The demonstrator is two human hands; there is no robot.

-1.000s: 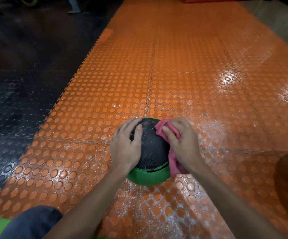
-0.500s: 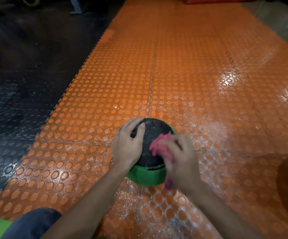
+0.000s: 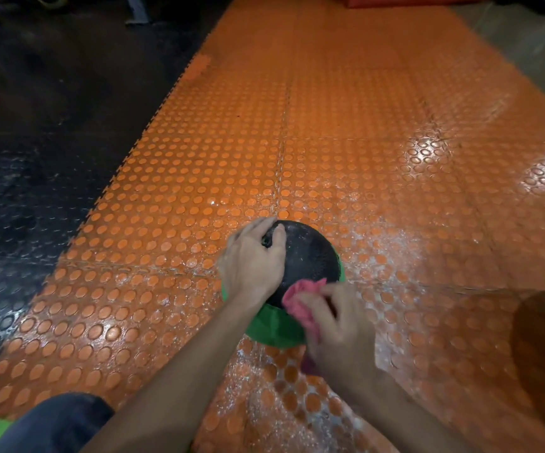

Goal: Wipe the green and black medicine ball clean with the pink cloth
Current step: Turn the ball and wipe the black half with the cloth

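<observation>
Dim; glare patches on orange mat (image 3: 330,125); right hand (image 3: 336,325) motion-blurred; wide-angle edges bowed.

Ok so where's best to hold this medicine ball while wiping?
Probably palm the medicine ball on its black upper left flank, coming from above: it's round, no handle shows, and the right hand works the pink cloth on the near side.

Ball (image 3: 310,256) black-speckled above, green below; cloth (image 3: 298,300) pink; floor mat (image 3: 330,142) orange, raised-dot pattern; left floor (image 3: 35,158) black.
</observation>
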